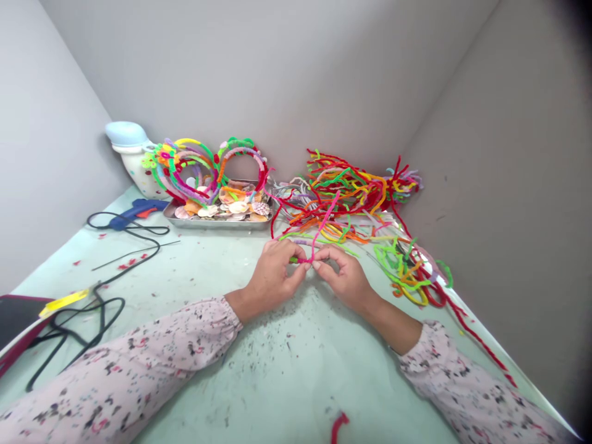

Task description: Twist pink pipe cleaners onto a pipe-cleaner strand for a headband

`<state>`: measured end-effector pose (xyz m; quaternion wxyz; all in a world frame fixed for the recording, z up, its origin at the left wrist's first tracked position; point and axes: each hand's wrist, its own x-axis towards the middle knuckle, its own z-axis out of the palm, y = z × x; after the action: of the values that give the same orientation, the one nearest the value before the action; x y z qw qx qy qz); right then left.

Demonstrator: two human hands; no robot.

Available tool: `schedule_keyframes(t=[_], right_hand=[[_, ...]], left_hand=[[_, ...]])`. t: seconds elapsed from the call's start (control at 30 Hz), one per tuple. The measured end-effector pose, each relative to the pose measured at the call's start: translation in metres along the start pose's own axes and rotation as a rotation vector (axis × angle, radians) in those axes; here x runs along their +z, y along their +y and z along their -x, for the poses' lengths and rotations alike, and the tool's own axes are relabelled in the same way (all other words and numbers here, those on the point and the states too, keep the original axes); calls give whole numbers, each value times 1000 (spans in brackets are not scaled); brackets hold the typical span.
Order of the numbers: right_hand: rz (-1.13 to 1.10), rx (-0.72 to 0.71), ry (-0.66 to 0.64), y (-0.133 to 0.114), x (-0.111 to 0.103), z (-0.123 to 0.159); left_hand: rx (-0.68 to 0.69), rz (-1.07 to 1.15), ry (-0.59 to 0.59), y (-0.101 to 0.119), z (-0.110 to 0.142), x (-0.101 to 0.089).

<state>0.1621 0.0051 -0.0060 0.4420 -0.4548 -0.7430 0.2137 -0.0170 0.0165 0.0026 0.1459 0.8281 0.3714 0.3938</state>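
Observation:
My left hand [272,274] and my right hand [345,280] meet above the pale green tabletop [259,382], fingertips pinching a pink pipe cleaner [324,221]. Its upper length rises past a heap of multicoloured pipe cleaners [342,198] just beyond my hands. A short green piece [293,259] pokes out by my left fingers, and the join between my fingertips is partly hidden. To my right lies a looser tangle of green, yellow and red pipe cleaners [407,277].
A steel tray of seashells [217,224] stands back left, with pipe-cleaner hoops [203,169] behind it. Nearby are a white pot with a blue lid [132,154] and a blue glue gun [136,213] with a black cord [124,237]. Grey walls [504,203] bound the table.

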Motion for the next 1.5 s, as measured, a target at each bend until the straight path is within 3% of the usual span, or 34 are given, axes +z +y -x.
schedule_keyframes(t=[0.17,0.33,1.5], right_hand=[[63,-163,130,-5,0,0],[148,-275,116,-5,1,0],[287,-288,146,-3,1,-1]], left_hand=[[-42,31,47,0,0,-1],[-39,42,50,0,0,-1],[16,82,37,-1,2,-3]])
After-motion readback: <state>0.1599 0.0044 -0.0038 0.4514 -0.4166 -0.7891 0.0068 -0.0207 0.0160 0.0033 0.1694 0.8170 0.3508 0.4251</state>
